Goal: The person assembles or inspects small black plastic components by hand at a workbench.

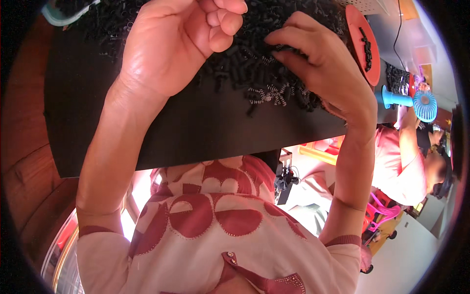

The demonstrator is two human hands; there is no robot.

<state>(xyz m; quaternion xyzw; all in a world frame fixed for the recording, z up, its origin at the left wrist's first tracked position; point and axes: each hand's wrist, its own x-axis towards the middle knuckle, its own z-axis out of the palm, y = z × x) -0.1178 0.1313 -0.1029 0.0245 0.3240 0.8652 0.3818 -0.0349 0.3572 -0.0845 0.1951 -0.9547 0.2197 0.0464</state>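
Note:
A heap of small black tube-shaped pieces point(240, 66) lies on the dark tabletop, with metallic-looking coil springs point(269, 94) among them at its near edge. Over the left part of the heap, my left hand point(176, 44) is turned palm up with its fingers curled in. Its fingertips reach the top edge of the view, and whatever they hold is hidden. My right hand point(320, 61) reaches into the right side of the heap. Its thumb and forefinger are bent and slightly apart, with black pieces showing in the gap.
A pink oval dish point(373, 54) with some black pieces stands right of the heap. Beyond it are a blue handheld fan point(424, 106) and a seated person in pink point(399, 164). A pale translucent container point(58, 18) sits far left. The dark tabletop point(196, 132) ends near my body.

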